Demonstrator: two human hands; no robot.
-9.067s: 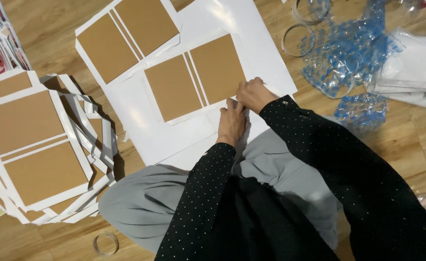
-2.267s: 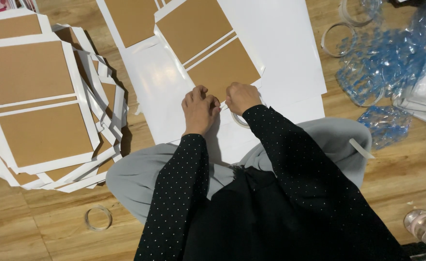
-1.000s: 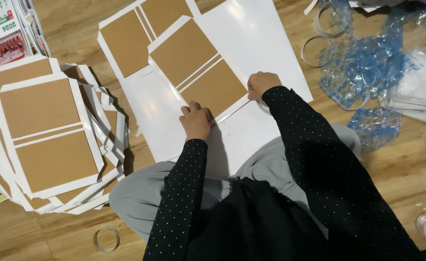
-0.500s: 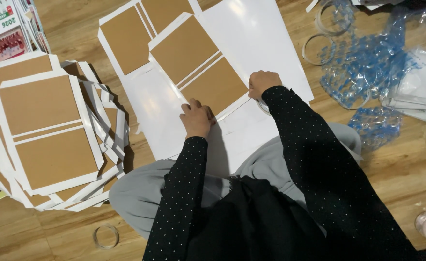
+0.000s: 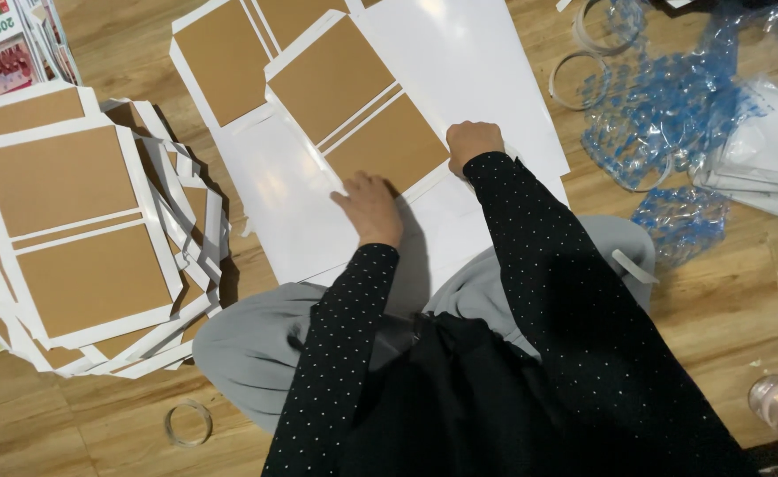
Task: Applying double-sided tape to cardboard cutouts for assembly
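Card panel (image 5: 358, 115) lies on sheets (image 5: 486, 79) on the floor (image 5: 733, 291); card stack (image 5: 80, 238) left, plastic wrap (image 5: 672, 106) right.

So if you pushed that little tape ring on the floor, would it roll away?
The tape ring lies flat on the wooden floor, so a push would probably make it slide rather than roll. It looks thin and hollow, so likely very light. Stood on its edge, it could well roll, since it is round.

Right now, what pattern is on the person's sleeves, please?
Black with small white dots, clearest in the head view on the right sleeve.
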